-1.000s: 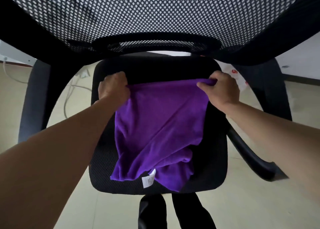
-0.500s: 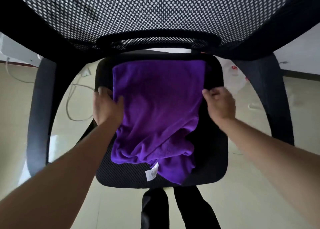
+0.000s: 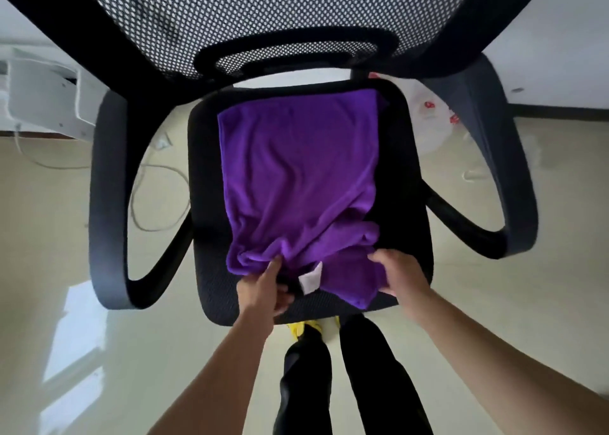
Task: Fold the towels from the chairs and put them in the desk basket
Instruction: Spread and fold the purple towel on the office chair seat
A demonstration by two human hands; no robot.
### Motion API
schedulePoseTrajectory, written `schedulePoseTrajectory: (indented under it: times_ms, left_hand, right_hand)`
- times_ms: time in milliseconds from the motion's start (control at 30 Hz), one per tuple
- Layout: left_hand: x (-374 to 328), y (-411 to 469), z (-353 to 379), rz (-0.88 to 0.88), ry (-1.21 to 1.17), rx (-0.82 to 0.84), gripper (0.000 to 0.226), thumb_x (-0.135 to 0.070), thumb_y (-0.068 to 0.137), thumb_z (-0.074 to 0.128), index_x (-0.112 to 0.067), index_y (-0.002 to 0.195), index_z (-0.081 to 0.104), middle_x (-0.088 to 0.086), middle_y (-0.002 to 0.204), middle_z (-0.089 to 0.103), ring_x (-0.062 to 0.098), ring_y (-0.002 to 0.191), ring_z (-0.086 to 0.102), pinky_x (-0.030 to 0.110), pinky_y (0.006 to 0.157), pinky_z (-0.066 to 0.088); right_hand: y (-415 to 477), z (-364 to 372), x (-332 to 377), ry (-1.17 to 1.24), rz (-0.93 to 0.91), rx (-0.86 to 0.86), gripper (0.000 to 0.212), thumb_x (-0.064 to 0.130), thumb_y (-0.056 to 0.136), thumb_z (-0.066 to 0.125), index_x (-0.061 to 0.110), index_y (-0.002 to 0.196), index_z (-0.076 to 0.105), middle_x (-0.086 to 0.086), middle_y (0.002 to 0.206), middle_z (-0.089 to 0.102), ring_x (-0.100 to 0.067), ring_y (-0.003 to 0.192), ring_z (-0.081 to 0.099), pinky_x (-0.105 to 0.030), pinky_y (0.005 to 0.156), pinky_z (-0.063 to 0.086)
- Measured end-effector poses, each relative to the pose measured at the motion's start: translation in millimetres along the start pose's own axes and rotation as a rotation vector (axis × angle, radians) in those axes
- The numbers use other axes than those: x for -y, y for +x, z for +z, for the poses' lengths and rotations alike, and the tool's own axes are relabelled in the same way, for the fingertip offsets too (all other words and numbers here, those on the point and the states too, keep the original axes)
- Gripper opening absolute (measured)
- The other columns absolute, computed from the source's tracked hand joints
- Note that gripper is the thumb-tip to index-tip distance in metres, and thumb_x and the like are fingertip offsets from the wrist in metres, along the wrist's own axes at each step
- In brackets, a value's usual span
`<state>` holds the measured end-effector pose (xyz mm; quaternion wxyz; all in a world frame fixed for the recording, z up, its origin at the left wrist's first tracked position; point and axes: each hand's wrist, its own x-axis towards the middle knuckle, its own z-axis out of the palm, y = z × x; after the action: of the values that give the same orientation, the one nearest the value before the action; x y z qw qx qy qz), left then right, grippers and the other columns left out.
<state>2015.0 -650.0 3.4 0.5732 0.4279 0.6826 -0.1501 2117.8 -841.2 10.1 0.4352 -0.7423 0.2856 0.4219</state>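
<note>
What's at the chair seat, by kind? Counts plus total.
Purple towel: 1
White label on the towel: 1
Black mesh chair: 1
Hands: 2, left hand and right hand
Total: 5
</note>
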Motion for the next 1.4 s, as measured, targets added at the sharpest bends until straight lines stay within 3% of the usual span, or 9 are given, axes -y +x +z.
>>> schedulePoseTrajectory:
  times_ms: [133, 333, 433, 567, 867, 967, 1100, 1267, 1400]
  left_hand:
    - [-40.2, 8.7, 16.5, 0.123, -0.155, -0.018, 0.020, -0.013, 0.088, 0.062, -0.012, 0.070, 0.053, 0.007, 0.063, 0.052, 0.012, 0.042, 0.050, 0.017, 0.036, 0.042]
    - [-53.2, 12.2, 12.7, 0.056, -0.272, 0.105, 0.005, -0.012, 0.089, 0.057, -0.017, 0.088, 0.056, 0.009, 0.082, 0.062, 0.021, 0.066, 0.060, 0.033, 0.059, 0.052]
    - [-35.6, 10.9, 2.8, 0.006, -0.287, 0.133, 0.018, -0.007, 0.090, 0.055, -0.015, 0.107, 0.056, 0.014, 0.098, 0.065, 0.026, 0.078, 0.064, 0.037, 0.061, 0.054]
    - [-19.2, 9.1, -8.6, 0.054, -0.231, 0.083, 0.018, -0.004, 0.092, 0.055, -0.011, 0.109, 0.054, 0.008, 0.095, 0.060, 0.022, 0.081, 0.058, 0.033, 0.061, 0.051]
    - [7.8, 7.0, -23.2, 0.002, -0.223, -0.138, 0.007, -0.011, 0.091, 0.057, -0.006, 0.094, 0.054, 0.013, 0.074, 0.054, 0.020, 0.054, 0.053, 0.029, 0.050, 0.051]
    - [26.3, 0.6, -15.9, -0.086, -0.062, -0.013, 0.022, -0.021, 0.083, 0.072, -0.006, 0.084, 0.057, 0.013, 0.070, 0.058, 0.022, 0.054, 0.054, 0.030, 0.051, 0.047]
    - [43.8, 5.8, -1.4, -0.117, 0.085, 0.048, 0.035, -0.015, 0.076, 0.075, -0.004, 0.105, 0.058, 0.017, 0.092, 0.066, 0.028, 0.063, 0.062, 0.034, 0.054, 0.051]
    - [54.4, 9.7, 1.3, -0.039, 0.058, -0.006, 0.027, 0.004, 0.073, 0.062, 0.002, 0.099, 0.058, 0.015, 0.079, 0.057, 0.025, 0.061, 0.054, 0.032, 0.053, 0.051]
    - [65.3, 5.4, -19.8, 0.004, -0.081, -0.012, 0.015, 0.007, 0.081, 0.046, -0.004, 0.089, 0.053, 0.013, 0.084, 0.052, 0.027, 0.074, 0.052, 0.032, 0.058, 0.052]
  right_hand:
    - [5.4, -25.0, 4.1, 0.162, 0.170, -0.069, 0.017, 0.008, 0.094, 0.048, 0.014, 0.080, 0.056, -0.016, 0.092, 0.062, -0.030, 0.085, 0.062, -0.035, 0.064, 0.051]
    - [-8.9, -20.7, -5.4, 0.021, -0.137, -0.498, 0.037, 0.051, 0.084, 0.046, 0.017, 0.092, 0.058, -0.004, 0.090, 0.068, -0.023, 0.085, 0.065, -0.038, 0.078, 0.049]
    - [-14.3, -8.3, 15.2, 0.160, -0.296, -0.471, 0.042, 0.052, 0.092, 0.053, 0.015, 0.111, 0.056, 0.013, 0.091, 0.059, 0.001, 0.082, 0.055, -0.024, 0.078, 0.038]
    - [-9.3, -4.4, 23.6, -0.239, -0.332, -0.297, 0.076, 0.050, 0.073, 0.076, 0.021, 0.137, 0.044, 0.000, 0.128, 0.057, -0.020, 0.115, 0.056, -0.033, 0.096, 0.044]
    - [-43.2, -19.0, -81.4, -0.356, -0.049, -0.080, 0.018, 0.009, 0.058, 0.075, 0.018, 0.063, 0.061, 0.012, 0.048, 0.055, -0.021, 0.064, 0.056, -0.022, 0.051, 0.038]
    - [-56.6, -15.2, -96.2, -0.363, 0.023, 0.024, 0.023, 0.027, 0.066, 0.082, 0.016, 0.064, 0.062, 0.004, 0.059, 0.062, -0.024, 0.065, 0.063, -0.028, 0.059, 0.041]
    - [-40.7, -11.7, -70.7, -0.439, -0.135, -0.314, 0.054, 0.070, 0.066, 0.065, 0.019, 0.081, 0.055, 0.005, 0.077, 0.065, -0.023, 0.072, 0.066, -0.036, 0.070, 0.051]
    - [-23.5, 17.0, -45.4, -0.794, -0.382, -0.168, 0.072, 0.058, 0.069, 0.073, 0.022, 0.125, 0.048, -0.001, 0.115, 0.055, -0.025, 0.103, 0.059, -0.039, 0.085, 0.049]
    - [-16.5, 11.4, -55.6, -0.739, -0.394, -0.319, 0.036, 0.024, 0.084, 0.061, 0.019, 0.119, 0.055, -0.008, 0.113, 0.058, -0.033, 0.104, 0.059, -0.040, 0.080, 0.048]
